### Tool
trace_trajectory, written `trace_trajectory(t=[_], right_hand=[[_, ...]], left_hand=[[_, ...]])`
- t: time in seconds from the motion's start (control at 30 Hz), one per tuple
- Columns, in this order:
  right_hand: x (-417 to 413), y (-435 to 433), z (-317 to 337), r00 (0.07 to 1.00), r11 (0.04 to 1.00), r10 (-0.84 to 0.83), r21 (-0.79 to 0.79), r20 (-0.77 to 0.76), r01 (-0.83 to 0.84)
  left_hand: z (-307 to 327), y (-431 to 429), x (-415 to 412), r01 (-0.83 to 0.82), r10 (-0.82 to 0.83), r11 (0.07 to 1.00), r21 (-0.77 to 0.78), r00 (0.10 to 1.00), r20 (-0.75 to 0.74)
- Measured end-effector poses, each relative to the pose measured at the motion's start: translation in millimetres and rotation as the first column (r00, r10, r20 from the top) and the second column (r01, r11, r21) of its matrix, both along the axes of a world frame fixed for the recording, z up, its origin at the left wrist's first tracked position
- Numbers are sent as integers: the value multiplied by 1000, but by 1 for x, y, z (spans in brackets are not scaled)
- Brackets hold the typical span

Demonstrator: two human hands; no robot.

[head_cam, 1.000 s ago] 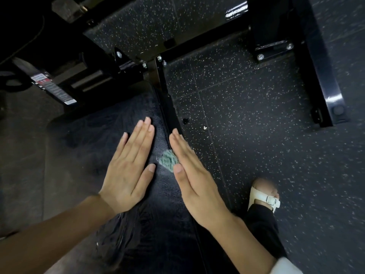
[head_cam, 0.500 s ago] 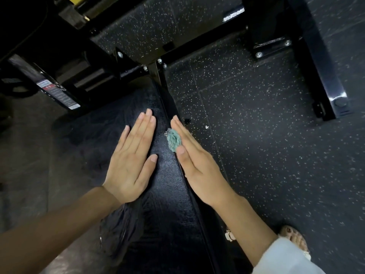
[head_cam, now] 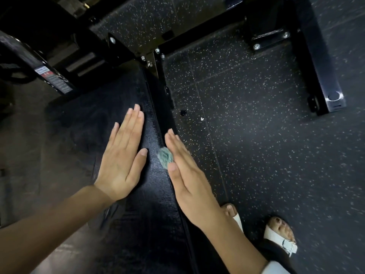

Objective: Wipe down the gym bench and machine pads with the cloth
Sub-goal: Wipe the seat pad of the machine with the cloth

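A black padded gym bench point(head_cam: 110, 123) runs from the bottom centre toward the upper left. My left hand point(head_cam: 122, 159) lies flat on its top, fingers together and straight, holding nothing. My right hand point(head_cam: 185, 175) presses along the bench's right edge with straight fingers. A small teal cloth point(head_cam: 165, 156) is pinned between its palm and the pad; only a bunched bit shows beside the thumb.
Black steel machine frame bars point(head_cam: 316, 72) cross the top and right, bolted at their joints. A label plate point(head_cam: 53, 78) sits on a bar at the upper left. Speckled rubber floor point(head_cam: 266, 155) fills the right side. My sandalled feet point(head_cam: 280, 234) stand beside the bench.
My right hand slid forward along the bench edge with the cloth, then back toward me. The left hand stayed flat on the pad. My feet shifted on the floor.
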State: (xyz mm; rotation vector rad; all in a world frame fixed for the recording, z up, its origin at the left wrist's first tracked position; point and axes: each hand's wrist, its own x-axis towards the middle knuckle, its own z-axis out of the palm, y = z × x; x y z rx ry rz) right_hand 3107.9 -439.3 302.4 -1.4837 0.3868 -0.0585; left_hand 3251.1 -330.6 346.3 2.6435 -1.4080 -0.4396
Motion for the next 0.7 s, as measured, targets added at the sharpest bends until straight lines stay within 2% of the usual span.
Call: trace_trajectory(t=[0.13,0.23,0.47,0.7], right_hand=[[36,-11,0,1000,997,11,-76,13,-10],[43,-13,-2,999,998,12,-63,34,-10],[4,-4,0,998,999,42,-23,43,-41],[-36,11,5,994,993,100,-68,52,-96]], left_hand=[[2,4,-16,-31,31,1000,-3,999,-12],[2,6,-24,-46,46,999,-3,999,-9],[3,4,-24,-49,49,999,9,999,-3],[3,1,-24,-46,46,999,25,999,28]])
